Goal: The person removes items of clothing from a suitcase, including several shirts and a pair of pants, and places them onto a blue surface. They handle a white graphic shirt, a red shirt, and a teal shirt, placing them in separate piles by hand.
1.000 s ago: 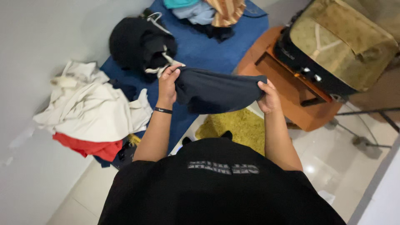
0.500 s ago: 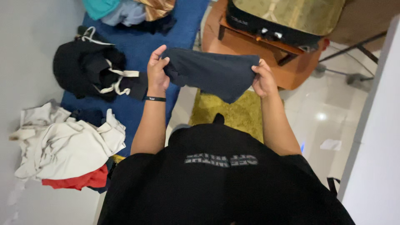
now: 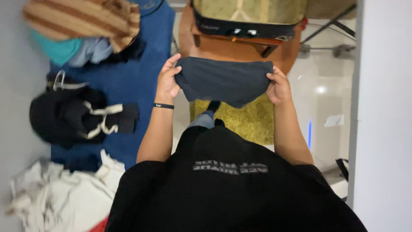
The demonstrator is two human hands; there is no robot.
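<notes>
While left hand (image 3: 167,81) and right hand (image 3: 279,88) each pinch shut on dark folded garment (image 3: 223,81), held chest-high over yellow rug (image 3: 244,118): mid-fold, seemingly; next needs another even fold.

A blue mattress (image 3: 128,56) carries a striped garment (image 3: 81,19) at its far end, a black bag (image 3: 68,116) mid-length and white cloth (image 3: 64,197) at its near end.

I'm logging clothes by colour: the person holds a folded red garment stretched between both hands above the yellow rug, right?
Not quite: the garment is dark navy, not red. The head view shows the left hand and right hand gripping its ends above the yellow rug.
</notes>
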